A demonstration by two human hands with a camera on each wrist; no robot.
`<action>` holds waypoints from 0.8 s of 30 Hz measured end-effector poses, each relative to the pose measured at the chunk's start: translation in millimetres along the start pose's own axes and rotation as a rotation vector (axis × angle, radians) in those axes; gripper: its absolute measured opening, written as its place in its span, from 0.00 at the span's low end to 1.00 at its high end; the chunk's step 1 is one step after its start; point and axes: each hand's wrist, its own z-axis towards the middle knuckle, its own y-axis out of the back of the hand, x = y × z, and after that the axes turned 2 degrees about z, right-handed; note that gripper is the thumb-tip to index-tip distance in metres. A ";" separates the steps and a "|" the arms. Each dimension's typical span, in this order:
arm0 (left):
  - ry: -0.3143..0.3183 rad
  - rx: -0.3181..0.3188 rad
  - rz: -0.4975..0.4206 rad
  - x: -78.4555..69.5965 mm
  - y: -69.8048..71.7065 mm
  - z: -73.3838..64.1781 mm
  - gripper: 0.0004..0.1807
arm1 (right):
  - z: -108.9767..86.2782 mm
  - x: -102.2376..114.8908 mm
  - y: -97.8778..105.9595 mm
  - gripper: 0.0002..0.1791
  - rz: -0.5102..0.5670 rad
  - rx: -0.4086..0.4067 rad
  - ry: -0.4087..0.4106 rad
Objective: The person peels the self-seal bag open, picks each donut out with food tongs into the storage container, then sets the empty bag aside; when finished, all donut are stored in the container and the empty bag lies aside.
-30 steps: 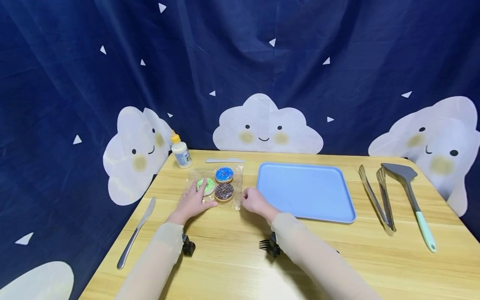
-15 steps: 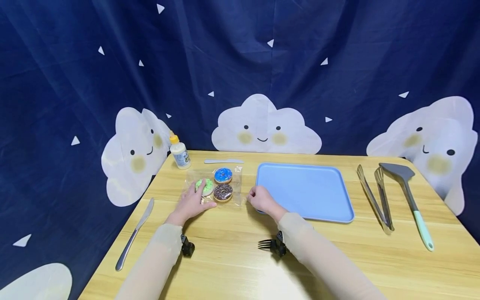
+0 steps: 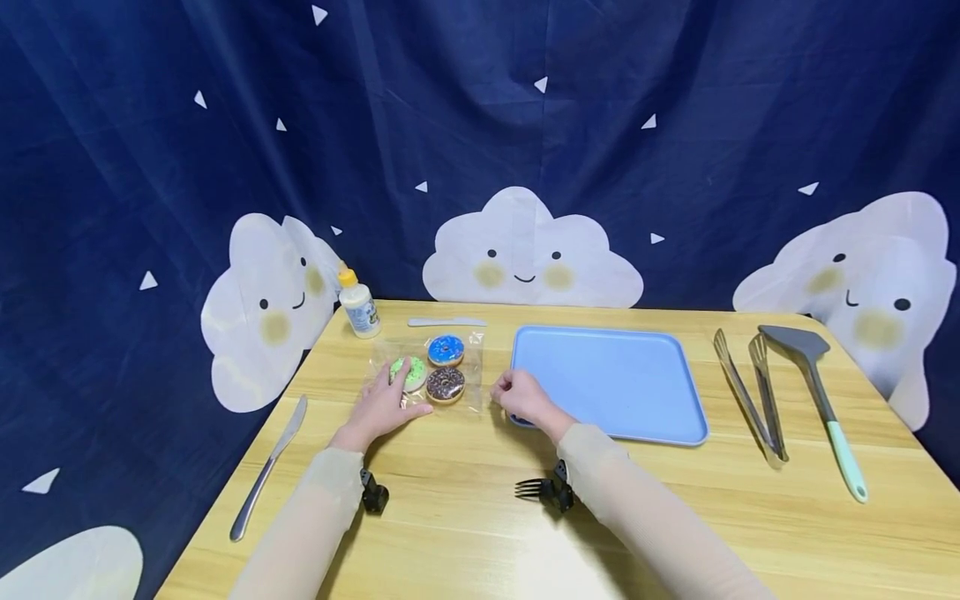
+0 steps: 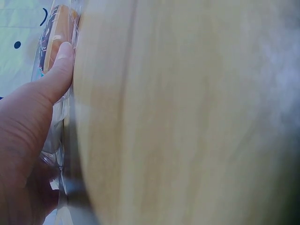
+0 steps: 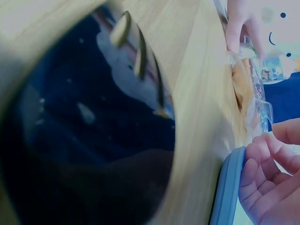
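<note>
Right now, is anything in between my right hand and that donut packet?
Nothing visible stands between your right hand and the donut packet, just a strip of table. The blue tray doesn't reach between them, and your left hand rests on the packet's left part.

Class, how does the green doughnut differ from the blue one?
The green doughnut has green icing; the blue doughnut has blue icing. The left hand partly covers the green doughnut; no hand covers the blue doughnut. In the head view, the green doughnut lies left of the blue doughnut. Both are sprinkled rings in a clear bag.
</note>
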 end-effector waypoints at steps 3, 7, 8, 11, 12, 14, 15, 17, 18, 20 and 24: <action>-0.001 -0.006 0.014 0.1 1.5 0.0 0.58 | 1.6 1.0 -0.2 0.12 0.002 0.020 0.038; -0.004 -0.009 0.024 -0.7 2.9 -1.4 0.57 | 4.3 3.3 -2.1 0.19 -0.022 0.034 0.125; -0.006 -0.012 0.020 -1.3 3.6 -1.9 0.57 | 4.9 4.7 -3.1 0.18 -0.016 0.030 0.130; -0.005 -0.012 0.007 -3.4 4.0 -3.0 0.57 | 7.1 9.4 -6.9 0.12 -0.022 -0.006 0.127; -0.004 -0.012 0.006 -3.9 4.0 -3.1 0.57 | 8.3 11.4 -8.6 0.11 -0.031 -0.018 0.121; -0.005 -0.013 0.000 -4.7 4.2 -3.3 0.57 | 10.7 15.8 -12.4 0.12 -0.053 -0.025 0.115; -0.002 -0.012 0.002 -4.9 4.2 -3.3 0.57 | 11.9 18.1 -14.4 0.11 -0.065 -0.021 0.113; 0.000 -0.012 0.000 -4.8 4.5 -3.4 0.57 | 14.3 22.4 -18.3 0.10 -0.080 -0.008 0.102; 0.000 -0.013 0.000 -4.7 4.6 -3.4 0.57 | 15.5 23.6 -20.2 0.10 -0.089 -0.002 0.099; 0.002 -0.013 0.000 -4.4 4.7 -3.5 0.57 | 17.1 25.3 -23.5 0.08 -0.092 0.007 0.086; 0.004 -0.006 0.006 -4.3 4.4 -3.6 0.57 | 19.6 23.4 -27.6 0.07 -0.114 -0.009 0.073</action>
